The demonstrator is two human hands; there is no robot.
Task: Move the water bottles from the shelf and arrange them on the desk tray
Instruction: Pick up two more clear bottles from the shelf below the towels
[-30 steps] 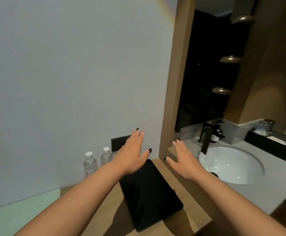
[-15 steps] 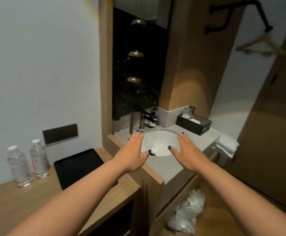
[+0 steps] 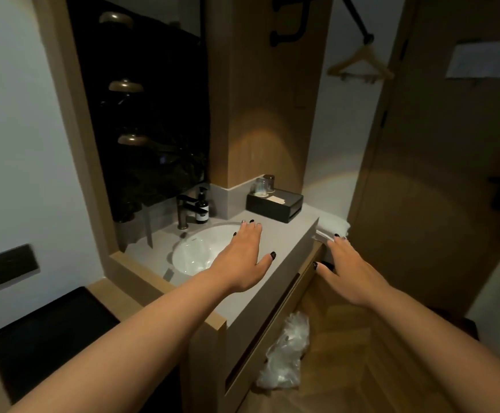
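hovering empty: left hand [image 3: 242,257], right hand [image 3: 351,274]

This is looking like a hotel room's entry nook — a small round sink [image 3: 196,251] is sitting in a grey counter [image 3: 284,248] beside a dark faucet [image 3: 184,211] and a soap bottle [image 3: 202,208]. Two upturned glasses [image 3: 263,184] are resting on a black box [image 3: 274,204], and a wooden hanger [image 3: 362,62] is hanging from a black rail [image 3: 359,23] by the door [image 3: 451,159].

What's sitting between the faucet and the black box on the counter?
In the head view, a dark pump bottle stands right beside the faucet; from there to the black box the counter is bare.
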